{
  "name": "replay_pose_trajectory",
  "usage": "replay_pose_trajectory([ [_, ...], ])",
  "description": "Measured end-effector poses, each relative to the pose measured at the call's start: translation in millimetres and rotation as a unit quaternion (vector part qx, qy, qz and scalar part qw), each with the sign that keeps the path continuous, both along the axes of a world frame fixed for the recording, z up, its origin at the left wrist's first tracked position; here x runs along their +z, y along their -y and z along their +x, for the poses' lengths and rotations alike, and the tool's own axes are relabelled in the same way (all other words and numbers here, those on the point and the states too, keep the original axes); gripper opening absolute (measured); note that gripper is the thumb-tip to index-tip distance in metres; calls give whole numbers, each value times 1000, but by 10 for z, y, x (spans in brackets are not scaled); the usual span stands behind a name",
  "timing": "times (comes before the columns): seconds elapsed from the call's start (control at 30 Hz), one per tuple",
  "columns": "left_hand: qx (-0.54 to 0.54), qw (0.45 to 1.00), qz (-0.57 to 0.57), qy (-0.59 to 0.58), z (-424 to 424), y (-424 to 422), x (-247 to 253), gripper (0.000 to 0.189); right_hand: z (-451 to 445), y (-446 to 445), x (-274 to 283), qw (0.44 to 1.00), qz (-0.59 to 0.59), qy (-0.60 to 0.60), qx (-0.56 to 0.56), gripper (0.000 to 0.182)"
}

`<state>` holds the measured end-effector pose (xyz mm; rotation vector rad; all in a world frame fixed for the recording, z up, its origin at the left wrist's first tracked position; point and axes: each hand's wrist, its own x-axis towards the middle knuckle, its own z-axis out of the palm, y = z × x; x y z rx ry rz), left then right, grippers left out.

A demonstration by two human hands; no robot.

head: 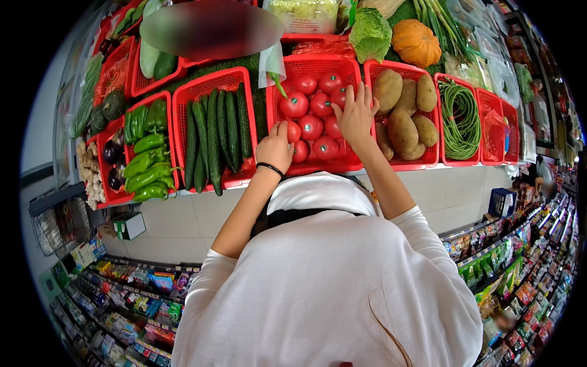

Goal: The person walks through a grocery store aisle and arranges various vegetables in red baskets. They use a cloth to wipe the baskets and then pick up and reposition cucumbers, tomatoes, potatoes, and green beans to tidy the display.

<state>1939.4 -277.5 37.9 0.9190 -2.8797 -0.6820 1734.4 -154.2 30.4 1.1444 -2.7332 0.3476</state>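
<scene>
A red plastic basket point(315, 58) filled with tomatoes point(311, 127) stands right in front of me. My left hand point(275, 147), with a black band on its wrist, is at the basket's left side. Its fingers and thumb are around a tomato point(294, 131) there. Over the right side of the same basket lies my right hand point(355, 118), fingers spread and nothing held. Its thumb and fingertips are close to a tomato point(338, 97) that they partly cover. Several of the tomatoes bear small stickers.
Left of the tomatoes is a basket of cucumbers point(213, 137), then green peppers point(149, 169). Potatoes point(403, 130) and long beans point(460, 121) fill baskets to the right. Behind are a cabbage point(371, 34) and a pumpkin point(416, 43). Stocked shelves point(513, 270) stand across the tiled floor point(169, 225).
</scene>
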Motion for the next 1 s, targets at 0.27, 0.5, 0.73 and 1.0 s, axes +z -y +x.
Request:
replay_pose_trajectory([
  [0.27, 6, 999, 29, -23, 44, 29, -23, 57, 473, -327, -49, 978, 113, 152, 83, 54],
  [0.5, 2, 1000, 12, 2, 13, 27, 2, 57, 684, -409, -328, 954, 131, 260, 76, 76],
  [0.73, 1, 1000, 24, -6, 31, 37, 0, 58, 669, -530, -310, 944, 92, 310, 62, 70],
  [1.0, 2, 1000, 22, -6, 26, 29, 25, 58, 690, -517, -270, 934, 123, 330, 61, 77],
])
